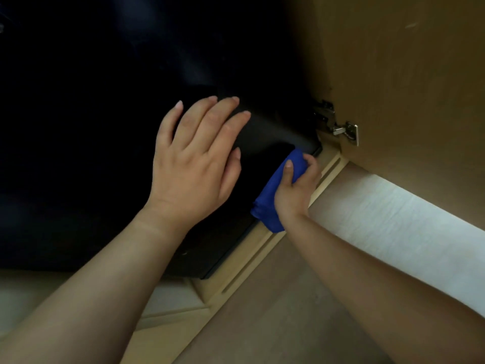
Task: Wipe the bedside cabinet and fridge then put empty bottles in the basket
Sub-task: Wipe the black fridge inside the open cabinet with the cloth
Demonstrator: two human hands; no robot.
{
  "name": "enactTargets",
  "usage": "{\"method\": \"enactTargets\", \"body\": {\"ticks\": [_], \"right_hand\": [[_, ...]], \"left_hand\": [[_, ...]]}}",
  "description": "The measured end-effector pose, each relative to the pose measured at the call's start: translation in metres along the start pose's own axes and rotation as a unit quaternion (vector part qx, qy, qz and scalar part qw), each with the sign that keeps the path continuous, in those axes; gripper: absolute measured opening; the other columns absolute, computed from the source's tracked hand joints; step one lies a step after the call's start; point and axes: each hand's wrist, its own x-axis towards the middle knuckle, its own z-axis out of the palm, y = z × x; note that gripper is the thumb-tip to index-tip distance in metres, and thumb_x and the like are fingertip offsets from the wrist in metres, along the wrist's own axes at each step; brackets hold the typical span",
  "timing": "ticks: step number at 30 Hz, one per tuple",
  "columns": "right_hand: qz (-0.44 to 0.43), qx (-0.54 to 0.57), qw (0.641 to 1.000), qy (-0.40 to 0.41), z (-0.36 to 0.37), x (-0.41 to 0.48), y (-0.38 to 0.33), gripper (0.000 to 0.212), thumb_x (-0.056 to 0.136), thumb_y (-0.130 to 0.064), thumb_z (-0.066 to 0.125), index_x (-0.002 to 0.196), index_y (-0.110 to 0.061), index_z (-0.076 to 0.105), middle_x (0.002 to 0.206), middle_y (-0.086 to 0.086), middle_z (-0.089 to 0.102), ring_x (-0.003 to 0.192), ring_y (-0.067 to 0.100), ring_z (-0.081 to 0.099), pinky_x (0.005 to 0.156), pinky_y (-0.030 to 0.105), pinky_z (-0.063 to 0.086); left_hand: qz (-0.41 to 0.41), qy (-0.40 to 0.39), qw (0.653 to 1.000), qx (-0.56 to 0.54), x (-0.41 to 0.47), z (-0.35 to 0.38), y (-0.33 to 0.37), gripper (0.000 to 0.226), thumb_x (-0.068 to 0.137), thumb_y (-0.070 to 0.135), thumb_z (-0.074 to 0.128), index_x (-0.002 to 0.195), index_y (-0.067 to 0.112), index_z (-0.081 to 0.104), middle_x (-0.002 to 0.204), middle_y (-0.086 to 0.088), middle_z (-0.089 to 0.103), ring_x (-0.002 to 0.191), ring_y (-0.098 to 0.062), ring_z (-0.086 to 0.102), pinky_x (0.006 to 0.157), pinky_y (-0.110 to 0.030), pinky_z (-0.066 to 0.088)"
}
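Observation:
A black fridge (91, 127) fills the left and middle of the view, set inside a wooden cabinet. My left hand (195, 158) lies flat on its dark top surface with the fingers spread. My right hand (298, 189) grips a folded blue cloth (270, 198) and presses it against the fridge's right side, near the lower corner. No bottles or basket are in view.
The open wooden cabinet door (406, 88) stands at the right, with a metal hinge (338, 124) beside the fridge's corner. A light wooden cabinet frame (262, 261) with slots runs along the fridge's edge. A pale wall strip (393, 214) and brown floor (275, 324) lie below.

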Motion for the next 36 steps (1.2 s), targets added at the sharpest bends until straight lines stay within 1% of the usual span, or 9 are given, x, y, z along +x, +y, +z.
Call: {"method": "enactTargets", "body": {"ticks": [6,9,11,15,21,24,27,31,36], "right_hand": [[-0.018,-0.005,0.998,0.054,-0.014,0.045,-0.001,0.033,0.096,-0.019,0.05,0.125,-0.005,0.043,0.126,0.013,0.043,0.101,0.011,0.043,0.074,-0.005,0.029],[-0.016,-0.002,0.998,0.054,-0.013,0.046,0.004,0.032,0.096,-0.02,0.049,0.125,-0.007,0.044,0.125,0.01,0.043,0.099,0.007,0.042,0.075,-0.006,0.03],[-0.009,-0.002,0.999,0.043,-0.01,0.036,0.01,0.033,0.096,-0.023,0.049,0.126,-0.01,0.044,0.127,0.007,0.042,0.103,0.007,0.043,0.077,-0.004,0.031],[-0.017,-0.001,0.999,0.035,-0.005,0.032,0.006,0.033,0.095,-0.026,0.049,0.125,-0.013,0.043,0.128,0.006,0.041,0.114,0.016,0.044,0.091,0.015,0.034],[0.02,0.033,0.996,0.086,-0.001,0.045,-0.006,0.032,0.096,-0.023,0.048,0.125,-0.009,0.043,0.127,0.009,0.04,0.105,0.013,0.044,0.073,-0.003,0.031],[0.04,0.042,0.995,0.078,0.004,0.03,-0.006,0.034,0.096,-0.026,0.047,0.127,-0.013,0.042,0.128,0.006,0.04,0.113,0.018,0.045,0.085,0.006,0.035],[-0.009,0.03,0.999,0.04,0.007,0.016,-0.013,0.035,0.095,-0.025,0.049,0.128,-0.015,0.041,0.127,0.001,0.038,0.112,0.013,0.041,0.086,0.008,0.032],[-0.025,0.021,0.999,0.038,0.0,0.03,-0.015,0.034,0.095,-0.024,0.05,0.126,-0.012,0.042,0.129,0.007,0.041,0.114,0.016,0.044,0.095,0.022,0.036],[0.041,0.007,0.999,0.031,-0.002,0.019,-0.01,0.036,0.096,-0.026,0.048,0.13,-0.015,0.04,0.131,0.003,0.039,0.113,0.015,0.043,0.09,0.017,0.03]], "left_hand": [[0.006,-0.015,0.995,0.102,0.002,0.021,0.0,0.041,0.097,0.03,0.041,0.135,0.016,0.049,0.143,-0.003,0.047,0.131,-0.02,0.033,0.11,-0.042,0.013],[0.007,-0.002,0.993,0.121,0.002,0.024,-0.001,0.041,0.098,0.03,0.041,0.135,0.016,0.049,0.143,-0.003,0.047,0.131,-0.021,0.033,0.11,-0.042,0.013],[0.008,0.008,0.992,0.125,0.002,0.025,-0.001,0.04,0.097,0.029,0.042,0.134,0.016,0.05,0.143,-0.002,0.048,0.13,-0.021,0.035,0.11,-0.042,0.014],[0.011,0.011,0.991,0.136,0.001,0.026,-0.001,0.04,0.097,0.03,0.042,0.134,0.016,0.05,0.144,-0.002,0.047,0.13,-0.021,0.035,0.109,-0.041,0.014],[0.011,0.009,0.989,0.145,0.003,0.025,0.0,0.042,0.096,0.031,0.043,0.134,0.017,0.05,0.145,-0.001,0.045,0.129,-0.021,0.034,0.109,-0.04,0.013],[0.014,0.01,0.989,0.148,0.003,0.026,-0.001,0.042,0.095,0.03,0.044,0.134,0.017,0.05,0.145,-0.001,0.045,0.129,-0.021,0.034,0.109,-0.04,0.013],[0.012,0.013,0.988,0.153,0.002,0.026,0.0,0.041,0.096,0.03,0.043,0.134,0.017,0.051,0.145,0.0,0.045,0.129,-0.02,0.035,0.109,-0.039,0.013],[0.015,0.014,0.988,0.155,0.003,0.027,-0.001,0.041,0.096,0.03,0.042,0.134,0.018,0.051,0.145,0.001,0.045,0.128,-0.02,0.034,0.109,-0.04,0.014],[0.015,0.006,0.986,0.165,0.003,0.026,0.001,0.041,0.095,0.03,0.043,0.133,0.017,0.051,0.146,0.001,0.044,0.129,-0.02,0.033,0.11,-0.038,0.011]]}}
